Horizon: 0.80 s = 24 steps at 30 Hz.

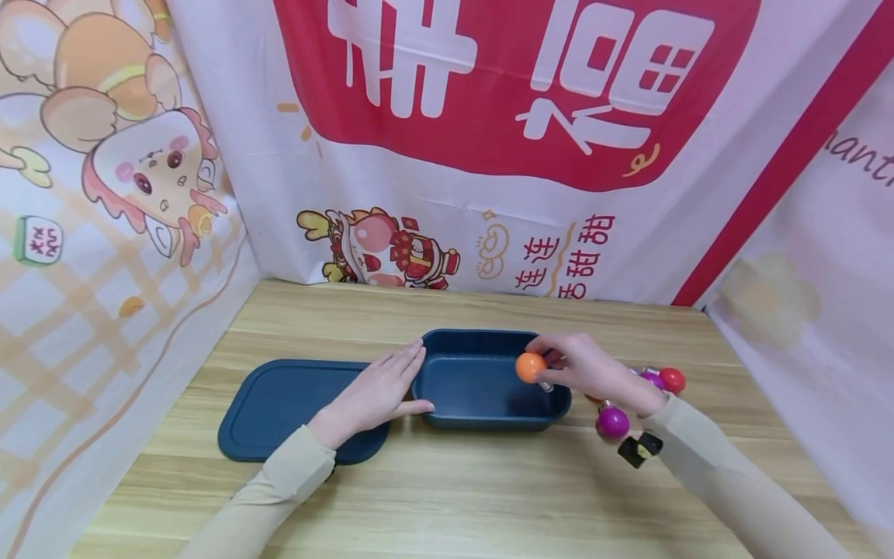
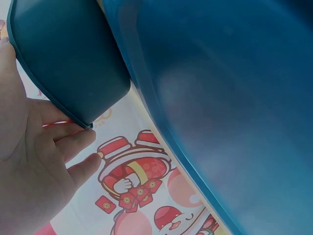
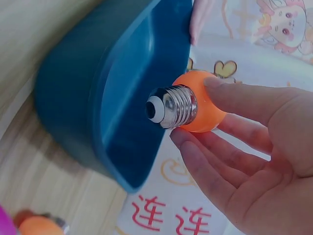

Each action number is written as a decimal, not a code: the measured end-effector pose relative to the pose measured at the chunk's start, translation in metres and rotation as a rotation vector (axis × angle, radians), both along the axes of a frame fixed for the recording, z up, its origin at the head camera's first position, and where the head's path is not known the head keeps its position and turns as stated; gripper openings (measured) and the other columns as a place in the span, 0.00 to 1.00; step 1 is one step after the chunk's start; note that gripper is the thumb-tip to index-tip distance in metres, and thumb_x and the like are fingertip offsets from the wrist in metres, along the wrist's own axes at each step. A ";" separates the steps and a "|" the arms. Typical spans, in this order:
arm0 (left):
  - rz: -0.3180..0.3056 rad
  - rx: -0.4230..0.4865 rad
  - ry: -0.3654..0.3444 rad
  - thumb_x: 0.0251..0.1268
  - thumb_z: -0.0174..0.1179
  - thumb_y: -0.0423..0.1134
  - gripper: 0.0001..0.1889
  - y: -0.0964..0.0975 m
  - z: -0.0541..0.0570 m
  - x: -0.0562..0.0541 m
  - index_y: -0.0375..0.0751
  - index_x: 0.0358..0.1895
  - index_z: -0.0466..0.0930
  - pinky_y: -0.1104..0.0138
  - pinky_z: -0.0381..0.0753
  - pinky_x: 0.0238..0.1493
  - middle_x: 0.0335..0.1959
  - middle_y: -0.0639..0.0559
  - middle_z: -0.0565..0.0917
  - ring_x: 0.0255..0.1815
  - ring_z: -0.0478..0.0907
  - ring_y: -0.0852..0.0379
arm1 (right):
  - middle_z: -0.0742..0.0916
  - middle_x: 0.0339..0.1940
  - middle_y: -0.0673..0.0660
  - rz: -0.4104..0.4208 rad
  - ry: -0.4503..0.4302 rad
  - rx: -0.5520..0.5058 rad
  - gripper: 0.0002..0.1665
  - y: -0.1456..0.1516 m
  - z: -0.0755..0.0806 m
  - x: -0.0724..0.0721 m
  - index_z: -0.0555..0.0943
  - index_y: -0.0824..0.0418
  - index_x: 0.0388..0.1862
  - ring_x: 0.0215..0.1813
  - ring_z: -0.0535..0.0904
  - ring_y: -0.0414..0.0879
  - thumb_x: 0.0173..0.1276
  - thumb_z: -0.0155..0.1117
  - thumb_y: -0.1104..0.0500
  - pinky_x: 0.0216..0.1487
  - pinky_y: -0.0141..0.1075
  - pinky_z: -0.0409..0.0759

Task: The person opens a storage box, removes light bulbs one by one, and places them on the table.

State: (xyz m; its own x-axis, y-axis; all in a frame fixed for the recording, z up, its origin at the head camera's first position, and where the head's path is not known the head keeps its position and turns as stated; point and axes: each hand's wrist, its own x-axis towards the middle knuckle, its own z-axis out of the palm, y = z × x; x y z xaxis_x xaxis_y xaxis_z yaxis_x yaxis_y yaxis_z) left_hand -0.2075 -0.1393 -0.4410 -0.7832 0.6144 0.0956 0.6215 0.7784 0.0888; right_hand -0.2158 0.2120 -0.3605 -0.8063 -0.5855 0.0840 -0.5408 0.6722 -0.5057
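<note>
An orange light bulb (image 1: 530, 367) is pinched between the thumb and fingers of my right hand (image 1: 587, 369), over the right end of a dark blue box (image 1: 482, 423). In the right wrist view its silver screw base (image 3: 180, 106) points away from the palm, toward the box's inside. My left hand (image 1: 377, 392) rests on the box's left rim with fairly straight fingers, thumb spread toward the front corner. Beneath the left wrist lies the flat blue lid (image 1: 293, 411). The box's visible inside holds nothing.
Right of the box lie more bulbs: a purple one (image 1: 613, 424) in front, another purple one (image 1: 653, 379) and a red one (image 1: 672, 380) behind. Another orange bulb (image 3: 41, 226) shows in the right wrist view. Printed cloth (image 1: 433, 186) hangs behind the wooden table (image 1: 489, 497).
</note>
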 end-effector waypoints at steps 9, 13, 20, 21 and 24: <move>-0.002 0.011 -0.001 0.67 0.45 0.72 0.50 0.000 0.000 0.000 0.34 0.77 0.54 0.49 0.62 0.78 0.81 0.40 0.54 0.81 0.56 0.45 | 0.88 0.51 0.59 -0.084 -0.032 0.006 0.20 0.037 0.006 0.010 0.82 0.61 0.54 0.49 0.87 0.53 0.64 0.71 0.59 0.49 0.46 0.88; -0.001 0.017 0.000 0.67 0.46 0.71 0.49 0.000 0.000 0.000 0.33 0.77 0.54 0.49 0.62 0.77 0.80 0.40 0.55 0.81 0.57 0.45 | 0.88 0.48 0.62 -0.114 -0.009 0.006 0.20 0.052 0.003 0.013 0.82 0.64 0.53 0.45 0.88 0.52 0.62 0.73 0.60 0.45 0.43 0.88; -0.001 0.020 -0.008 0.67 0.47 0.71 0.49 0.001 -0.001 0.001 0.33 0.77 0.54 0.49 0.61 0.78 0.80 0.40 0.55 0.81 0.56 0.45 | 0.88 0.46 0.65 -0.177 0.022 0.006 0.23 0.081 -0.005 0.019 0.81 0.68 0.52 0.40 0.88 0.53 0.59 0.75 0.62 0.40 0.41 0.88; -0.001 0.019 -0.007 0.68 0.47 0.71 0.49 0.001 -0.001 0.001 0.33 0.77 0.54 0.49 0.61 0.78 0.81 0.40 0.55 0.81 0.56 0.45 | 0.88 0.46 0.65 -0.189 0.020 0.011 0.23 0.085 -0.006 0.021 0.81 0.68 0.52 0.41 0.88 0.53 0.59 0.75 0.61 0.40 0.41 0.88; 0.003 0.013 -0.003 0.67 0.46 0.71 0.50 0.000 -0.002 0.001 0.33 0.77 0.53 0.49 0.61 0.78 0.81 0.40 0.54 0.81 0.56 0.45 | 0.88 0.47 0.65 -0.215 0.012 0.018 0.23 0.094 -0.006 0.023 0.81 0.67 0.53 0.41 0.88 0.53 0.59 0.74 0.61 0.40 0.41 0.88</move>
